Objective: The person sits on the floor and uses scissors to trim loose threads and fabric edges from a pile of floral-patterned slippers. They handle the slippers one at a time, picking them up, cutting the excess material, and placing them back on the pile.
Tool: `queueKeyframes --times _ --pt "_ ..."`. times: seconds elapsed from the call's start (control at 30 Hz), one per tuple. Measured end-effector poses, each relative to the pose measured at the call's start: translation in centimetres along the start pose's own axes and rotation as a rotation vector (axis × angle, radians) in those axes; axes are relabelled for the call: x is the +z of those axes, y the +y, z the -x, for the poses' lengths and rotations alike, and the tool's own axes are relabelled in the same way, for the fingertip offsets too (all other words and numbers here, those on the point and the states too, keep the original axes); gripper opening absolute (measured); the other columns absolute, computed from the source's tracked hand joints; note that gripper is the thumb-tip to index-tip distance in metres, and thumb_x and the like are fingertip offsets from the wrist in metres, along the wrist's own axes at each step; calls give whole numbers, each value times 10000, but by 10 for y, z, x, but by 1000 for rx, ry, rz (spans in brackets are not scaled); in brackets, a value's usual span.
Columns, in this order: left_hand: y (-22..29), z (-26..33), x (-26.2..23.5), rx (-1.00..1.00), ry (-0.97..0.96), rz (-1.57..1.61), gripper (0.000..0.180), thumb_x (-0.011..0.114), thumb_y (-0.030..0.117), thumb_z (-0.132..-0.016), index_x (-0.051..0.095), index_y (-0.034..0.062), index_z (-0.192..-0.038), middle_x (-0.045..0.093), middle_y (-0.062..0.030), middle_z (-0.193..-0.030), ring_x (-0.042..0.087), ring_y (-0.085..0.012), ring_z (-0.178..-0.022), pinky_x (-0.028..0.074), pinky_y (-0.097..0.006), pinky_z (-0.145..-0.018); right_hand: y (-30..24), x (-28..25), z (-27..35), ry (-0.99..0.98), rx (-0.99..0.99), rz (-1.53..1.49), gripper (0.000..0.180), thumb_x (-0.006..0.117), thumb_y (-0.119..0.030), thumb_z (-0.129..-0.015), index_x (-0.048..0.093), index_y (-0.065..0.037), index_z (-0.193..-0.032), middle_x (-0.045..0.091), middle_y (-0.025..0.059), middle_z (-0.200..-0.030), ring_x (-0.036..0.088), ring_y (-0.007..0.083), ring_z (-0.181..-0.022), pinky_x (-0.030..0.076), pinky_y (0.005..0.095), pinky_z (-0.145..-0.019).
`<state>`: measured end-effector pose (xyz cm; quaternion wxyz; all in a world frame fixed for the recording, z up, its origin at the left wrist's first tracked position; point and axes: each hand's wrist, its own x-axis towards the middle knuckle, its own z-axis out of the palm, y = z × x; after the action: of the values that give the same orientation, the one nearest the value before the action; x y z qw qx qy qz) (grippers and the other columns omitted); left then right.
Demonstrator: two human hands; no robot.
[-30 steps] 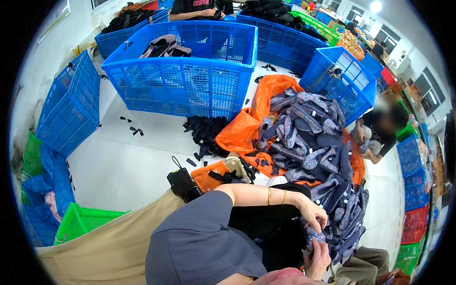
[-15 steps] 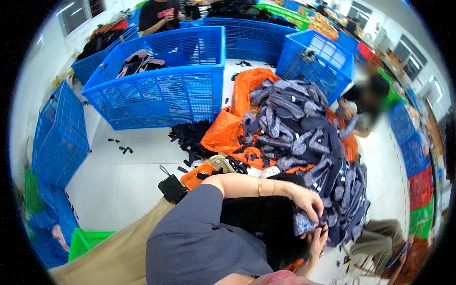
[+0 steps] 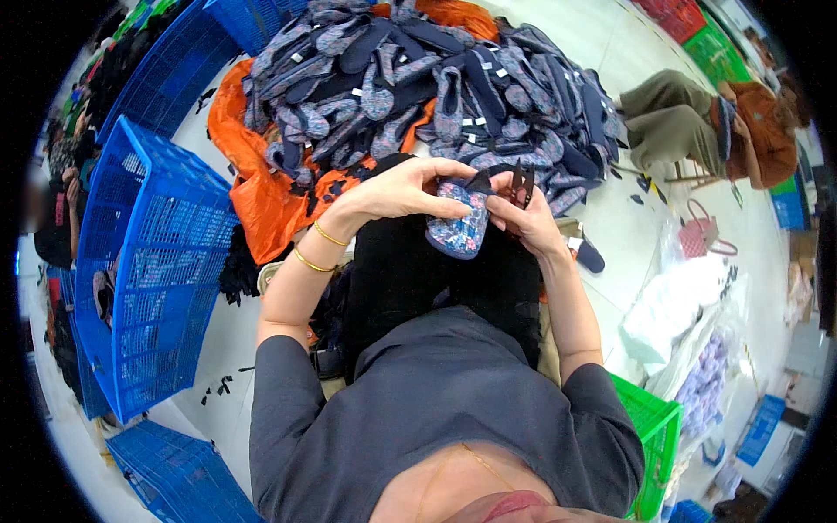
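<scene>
Hemmed in on nearly every side. Ahead, a heap of dark and floral slippers [image 3: 436, 96] piled on orange sheeting [image 3: 248, 187], reaching almost to the hands. To the left, a tall blue mesh crate [image 3: 144, 270] standing close by the left elbow, with a strip of pale floor [image 3: 231, 349] between; more blue crates beyond it and at the lower left. To the right, a green crate [image 3: 658, 431] just beside the right upper arm, then clear plastic bags [image 3: 697, 349] and a small pink handbag [image 3: 702, 235] on the floor. Farther right, another person [image 3: 697, 122] seated low, well apart. Open room only over the lap, covered in black cloth [image 3: 410, 279], between chest and heap. Held there, above the lap and just short of the heap: one floral slipper [image 3: 459, 222], blue patterned, with a dark lining showing at its upper end. Left hand [image 3: 405, 187] closed over the upper edge, fingers curled round from the left, two gold bangles at the wrist. Right hand [image 3: 523, 218] pinching the slipper's right edge, and also holding small black snips [image 3: 521, 180], blades pointing up and away, touching or just beside the slipper's top. Long axis of the slipper running near to far, tilted slightly leftward at the near end; rounded end toward the body, dark-lined end toward the heap.
</scene>
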<state>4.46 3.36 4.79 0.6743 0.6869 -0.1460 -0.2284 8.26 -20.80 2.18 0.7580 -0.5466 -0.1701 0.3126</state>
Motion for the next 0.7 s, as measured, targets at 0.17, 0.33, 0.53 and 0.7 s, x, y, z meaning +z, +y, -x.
queueKeyframes --times 0.17,0.33,0.53,0.7 --pt "42 -4 13 182 118 -500 167 745 71 -810 734 65 -977 672 -11 -870 618 -115 -877 480 -239 -744 -9 1 3 53 45 21 219 738 -118 -845 606 -53 -1007 587 -30 -753 479 37 -573 333 190 -485" --pt "49 2 17 514 350 -735 146 755 72 -761 735 51 -904 663 -64 -920 644 -199 -873 509 -287 -773 -24 -2 9 205 -168 457 413 739 -225 -859 586 2 -1168 602 19 -996 516 60 -734 403 200 -632" --pt "58 0 11 500 276 -690 122 729 98 -797 708 27 -893 672 -53 -878 637 -182 -819 503 -285 -738 -53 15 29 138 -266 901 374 692 -209 -889 594 0 -1184 591 73 -902 560 137 -781 468 262 -722" --pt "70 -8 8 506 217 -681 111 708 95 -818 696 14 -892 678 -65 -849 628 -180 -777 493 -279 -702 -55 23 35 127 -294 968 346 719 -209 -864 609 -4 -1120 620 92 -885 612 159 -731 493 284 -654"
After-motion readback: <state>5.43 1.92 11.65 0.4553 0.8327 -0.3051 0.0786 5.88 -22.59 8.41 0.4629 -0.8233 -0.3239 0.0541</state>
